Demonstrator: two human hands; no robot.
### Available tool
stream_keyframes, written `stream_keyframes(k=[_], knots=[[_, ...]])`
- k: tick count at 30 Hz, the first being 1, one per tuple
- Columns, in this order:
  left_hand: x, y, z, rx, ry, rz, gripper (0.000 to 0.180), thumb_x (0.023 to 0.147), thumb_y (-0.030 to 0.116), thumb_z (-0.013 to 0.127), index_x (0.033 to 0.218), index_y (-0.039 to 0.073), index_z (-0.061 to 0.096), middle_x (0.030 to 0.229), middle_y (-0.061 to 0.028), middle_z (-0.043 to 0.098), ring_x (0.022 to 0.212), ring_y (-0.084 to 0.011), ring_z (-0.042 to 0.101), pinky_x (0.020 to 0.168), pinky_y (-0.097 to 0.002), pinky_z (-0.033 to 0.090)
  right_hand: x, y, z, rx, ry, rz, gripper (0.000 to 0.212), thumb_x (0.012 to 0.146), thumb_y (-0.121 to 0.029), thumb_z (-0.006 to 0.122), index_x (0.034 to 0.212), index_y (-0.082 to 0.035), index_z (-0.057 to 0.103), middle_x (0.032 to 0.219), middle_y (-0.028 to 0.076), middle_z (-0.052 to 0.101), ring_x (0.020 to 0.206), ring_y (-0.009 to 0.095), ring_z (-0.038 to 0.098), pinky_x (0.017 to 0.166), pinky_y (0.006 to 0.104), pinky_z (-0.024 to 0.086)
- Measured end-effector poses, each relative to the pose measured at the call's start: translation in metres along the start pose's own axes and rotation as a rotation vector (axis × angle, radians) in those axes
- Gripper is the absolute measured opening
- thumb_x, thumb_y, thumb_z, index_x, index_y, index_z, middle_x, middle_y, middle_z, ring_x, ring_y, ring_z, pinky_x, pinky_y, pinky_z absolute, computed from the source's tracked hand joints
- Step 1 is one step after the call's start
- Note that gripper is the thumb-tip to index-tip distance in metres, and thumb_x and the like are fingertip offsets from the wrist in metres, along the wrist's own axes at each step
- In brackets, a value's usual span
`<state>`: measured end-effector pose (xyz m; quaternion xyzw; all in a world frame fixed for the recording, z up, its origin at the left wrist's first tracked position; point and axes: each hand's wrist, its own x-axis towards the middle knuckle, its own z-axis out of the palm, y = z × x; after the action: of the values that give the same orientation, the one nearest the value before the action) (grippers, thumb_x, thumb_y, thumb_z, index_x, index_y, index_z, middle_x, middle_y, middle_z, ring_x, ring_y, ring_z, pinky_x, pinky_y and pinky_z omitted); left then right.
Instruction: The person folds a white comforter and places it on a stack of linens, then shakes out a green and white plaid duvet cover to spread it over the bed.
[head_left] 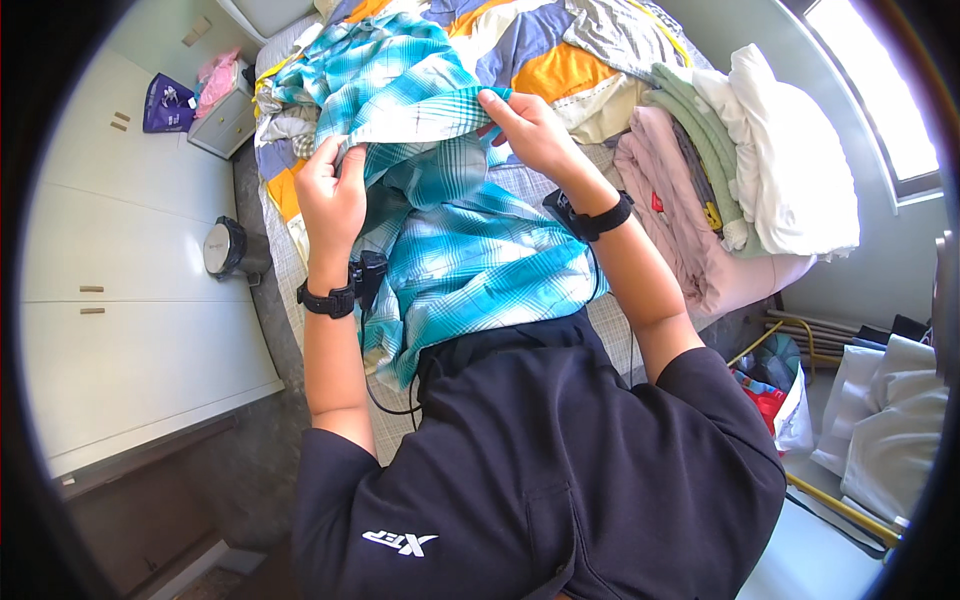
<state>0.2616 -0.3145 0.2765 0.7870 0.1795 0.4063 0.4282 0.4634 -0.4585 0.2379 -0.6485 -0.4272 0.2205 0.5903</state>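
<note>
A teal, blue and white plaid cloth (480, 255) lies in loose folds on the bed, from the far left side down to my waist. My left hand (332, 195) pinches one end of a raised edge of it between thumb and fingers. At the other end of that edge, my right hand (528, 132) grips the cloth with the thumb on top. Between the two hands a flat strip of the cloth stretches fairly straight. Whether it is a sheet, a cover or a garment I cannot tell. Both wrists wear black straps with small devices.
Orange, grey and white bedding (560, 70) spreads over the far bed. Folded quilts (790, 150) in white, green and pink are stacked at the right. A lidded bin (228, 248) stands left of the bed, near white cabinets (140, 250) and a bedside drawer unit (222, 120).
</note>
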Motion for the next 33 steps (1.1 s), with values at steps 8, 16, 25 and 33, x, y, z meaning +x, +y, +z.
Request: stream_keyframes(k=[8, 16, 25, 33], knots=[[0.036, 0.03, -0.013, 0.012, 0.185, 0.131, 0.031, 0.088, 0.015, 0.06, 0.065, -0.001, 0.048, 0.056, 0.0054, 0.035, 0.055, -0.0042, 0.028, 0.047, -0.0244, 0.022, -0.017, 0.007, 0.025, -0.557, 0.02, -0.479, 0.081, 0.062, -0.045, 0.078, 0.132, -0.019, 0.047, 0.135, 0.019, 0.036, 0.121, 0.04, 0.039, 0.098, 0.0444, 0.039], [0.058, 0.025, -0.088, -0.132, 0.622, 0.083, 0.021, 0.088, 0.014, 0.054, 0.086, -0.004, 0.064, 0.076, -0.0036, 0.059, 0.063, -0.0111, 0.052, 0.056, -0.0257, 0.042, -0.093, 0.168, 0.042, -0.95, -0.561, 0.191, 0.042, 0.077, -0.036, 0.062, 0.114, -0.016, 0.06, 0.095, 0.015, 0.065, 0.086, 0.034, 0.063, 0.074, 0.0426, 0.052], [0.032, 0.089, -0.271, -0.028, 0.914, 0.113, 0.039, 0.088, 0.033, 0.058, 0.099, -0.004, 0.061, 0.098, -0.0102, 0.061, 0.09, -0.0205, 0.058, 0.084, -0.0372, 0.047, -0.054, 0.118, -0.052, -1.276, -0.714, -0.587, 0.013, 0.077, -0.022, 0.058, 0.087, -0.014, 0.056, 0.069, 0.002, 0.06, 0.057, 0.023, 0.063, 0.043, 0.0375, 0.047], [-0.05, 0.113, -0.336, 0.67, 1.087, 0.294, 0.035, 0.087, 0.024, 0.057, 0.105, -0.006, 0.058, 0.101, -0.0142, 0.061, 0.088, -0.0209, 0.058, 0.079, -0.0352, 0.049, 0.091, 0.041, -0.284, -1.869, 0.212, -0.091, 0.014, 0.08, -0.013, 0.054, 0.085, -0.011, 0.066, 0.08, 0.011, 0.066, 0.075, 0.027, 0.067, 0.06, 0.0343, 0.052]])
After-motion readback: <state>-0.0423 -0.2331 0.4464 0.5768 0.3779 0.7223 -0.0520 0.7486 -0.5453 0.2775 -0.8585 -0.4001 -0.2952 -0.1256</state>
